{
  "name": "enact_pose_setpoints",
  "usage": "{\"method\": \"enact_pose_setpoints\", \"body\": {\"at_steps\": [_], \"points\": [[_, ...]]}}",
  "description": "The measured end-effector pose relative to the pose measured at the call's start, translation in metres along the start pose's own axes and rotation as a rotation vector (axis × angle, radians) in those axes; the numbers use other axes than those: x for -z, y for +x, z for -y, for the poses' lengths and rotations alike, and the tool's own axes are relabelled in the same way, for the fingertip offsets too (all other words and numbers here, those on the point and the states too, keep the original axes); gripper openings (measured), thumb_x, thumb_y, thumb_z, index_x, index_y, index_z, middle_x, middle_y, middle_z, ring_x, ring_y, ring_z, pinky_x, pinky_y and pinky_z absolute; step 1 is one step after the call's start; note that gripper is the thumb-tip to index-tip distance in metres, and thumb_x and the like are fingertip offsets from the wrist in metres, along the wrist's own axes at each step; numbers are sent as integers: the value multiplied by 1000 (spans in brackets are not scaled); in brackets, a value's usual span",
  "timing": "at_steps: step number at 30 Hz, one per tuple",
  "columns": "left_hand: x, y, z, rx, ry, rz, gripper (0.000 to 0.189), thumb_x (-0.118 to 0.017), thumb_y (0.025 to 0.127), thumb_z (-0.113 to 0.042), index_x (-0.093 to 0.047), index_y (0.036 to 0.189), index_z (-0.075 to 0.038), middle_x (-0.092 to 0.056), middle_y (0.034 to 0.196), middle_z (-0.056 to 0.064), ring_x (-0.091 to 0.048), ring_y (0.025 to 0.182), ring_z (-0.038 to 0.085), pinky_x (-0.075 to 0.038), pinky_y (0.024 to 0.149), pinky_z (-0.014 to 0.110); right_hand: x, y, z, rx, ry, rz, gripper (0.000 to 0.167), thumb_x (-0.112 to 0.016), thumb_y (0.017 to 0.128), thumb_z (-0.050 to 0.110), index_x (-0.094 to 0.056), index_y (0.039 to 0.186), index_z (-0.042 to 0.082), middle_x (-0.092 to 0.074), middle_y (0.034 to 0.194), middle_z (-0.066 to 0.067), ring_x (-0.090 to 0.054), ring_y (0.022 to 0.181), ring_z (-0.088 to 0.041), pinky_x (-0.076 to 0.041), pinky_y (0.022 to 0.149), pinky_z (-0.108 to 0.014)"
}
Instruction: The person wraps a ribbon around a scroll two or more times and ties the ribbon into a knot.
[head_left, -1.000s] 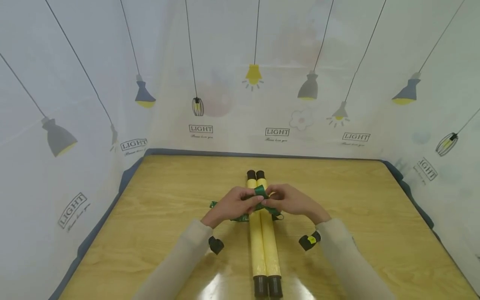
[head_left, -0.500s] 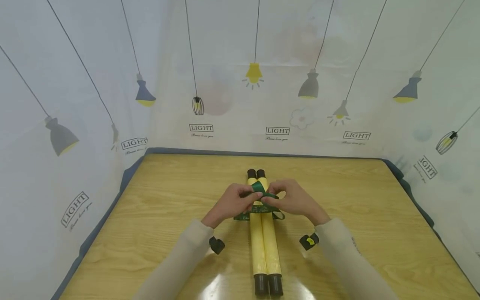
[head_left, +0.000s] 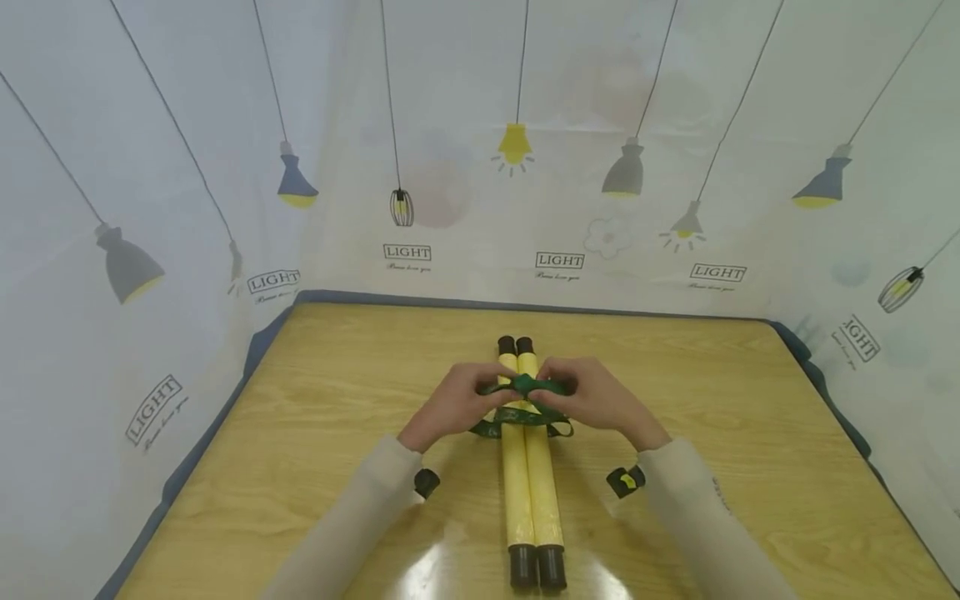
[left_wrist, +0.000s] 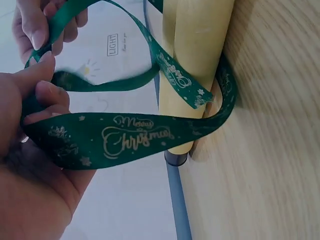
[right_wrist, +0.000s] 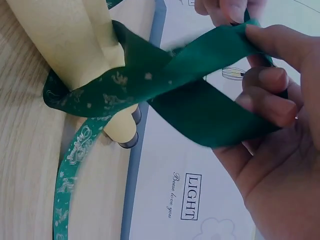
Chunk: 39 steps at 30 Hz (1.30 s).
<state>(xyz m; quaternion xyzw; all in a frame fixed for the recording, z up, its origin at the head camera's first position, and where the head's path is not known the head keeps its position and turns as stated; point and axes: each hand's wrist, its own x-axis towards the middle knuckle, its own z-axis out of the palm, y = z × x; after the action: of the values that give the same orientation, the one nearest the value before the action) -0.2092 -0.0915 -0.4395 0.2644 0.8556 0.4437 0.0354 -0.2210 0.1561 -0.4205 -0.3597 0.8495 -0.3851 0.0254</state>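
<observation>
Two long yellow tubes (head_left: pixel 517 492) with dark end caps lie side by side on the wooden table. A green ribbon (left_wrist: pixel 135 142) printed with "Merry Christmas" passes around the tubes and rises in loops into both hands. My left hand (head_left: pixel 461 400) pinches the ribbon between thumb and fingers above the tubes. Facing it, my right hand (head_left: pixel 592 400) also pinches the ribbon, and the fingertips of both hands are close together. In the right wrist view two strands of ribbon (right_wrist: pixel 165 80) cross beside the tubes. The fingers partly hide where the strands meet.
The wooden table (head_left: pixel 360 375) extends on both sides of the tubes. A pale backdrop (head_left: pixel 480 200) printed with lamps stands behind and at both sides, meeting a blue-grey edge (head_left: pixel 420 302). Dark wrist-worn devices (head_left: pixel 625 481) sit below the wrists.
The ribbon's flat end above my left hand has dropped, and a green bunch now sits between my fingertips. Both hands stay over the tubes, and the ribbon across them shows more.
</observation>
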Motion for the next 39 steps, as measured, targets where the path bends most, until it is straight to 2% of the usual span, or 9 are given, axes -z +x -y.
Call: {"method": "enact_pose_setpoints", "body": {"at_steps": [5,9,13,17,22,28,31,35,39], "points": [[4,-1,-3,41,-37,104,27,-76,94,-36,-70,81,-13,-50,64,-3,-41,54,8,-39,55,23,3,-1,3,-32,-18,-20,11,-73,98,28,-69,89,23,-65,76,9,-52,60,-5,-47,61,-25],[3,-2,-7,108,-95,133,32,-85,85,-36,-64,77,-13,-53,66,-3,-44,57,9,-41,55,24,2,-2,3,-53,-20,-21,12,-73,97,27,-70,88,21,-64,75,8,-50,59,-6,-46,60,-25],[-1,-2,-10,115,-82,99,27,-83,88,-29,-62,82,-12,-58,72,-3,-49,60,8,-44,56,23,1,-3,2,-77,-23,-20,12,-72,98,29,-70,88,23,-61,72,8,-46,57,-5,-44,59,-25],[-3,-3,-8,79,-33,57,12,-72,95,-15,-64,102,-10,-66,79,-1,-54,59,7,-47,56,22,1,-5,-1,-97,-19,-26,12,-71,99,29,-70,89,22,-59,70,8,-43,56,-6,-43,60,-26],[2,-7,-10,-13,121,10,31,-64,98,-8,-60,128,-12,-68,83,1,-52,55,9,-44,53,23,5,-9,-4,-136,-29,-26,14,-70,99,31,-70,89,23,-57,68,7,-43,56,-7,-43,61,-27],[7,-13,-10,-89,235,-114,30,-69,92,-3,-63,120,-11,-66,104,3,-61,87,18,-50,68,30,11,-13,-9,-186,-17,-19,19,-70,98,40,-71,88,24,-59,69,5,-51,57,-11,-48,60,-29],[12,-16,-7,-130,269,-160,25,-72,90,-5,-64,113,-10,-64,107,5,-60,97,23,-52,75,33,15,-15,-11,-214,-17,-13,23,-70,97,44,-70,86,24,-59,69,4,-52,58,-11,-48,59,-29],[22,-21,-3,-142,274,-165,10,-76,90,-9,-72,99,-13,-65,95,0,-60,88,20,-50,73,29,20,-20,-15,-245,-26,4,25,-70,96,46,-69,85,23,-58,70,2,-48,60,-11,-45,60,-28],[32,-26,2,-134,228,-100,6,-77,92,-12,-80,96,-15,-71,87,-3,-64,79,12,-52,69,25,25,-25,-18,-252,-26,18,26,-71,96,46,-70,87,21,-60,74,1,-46,62,-11,-42,61,-28]]}}
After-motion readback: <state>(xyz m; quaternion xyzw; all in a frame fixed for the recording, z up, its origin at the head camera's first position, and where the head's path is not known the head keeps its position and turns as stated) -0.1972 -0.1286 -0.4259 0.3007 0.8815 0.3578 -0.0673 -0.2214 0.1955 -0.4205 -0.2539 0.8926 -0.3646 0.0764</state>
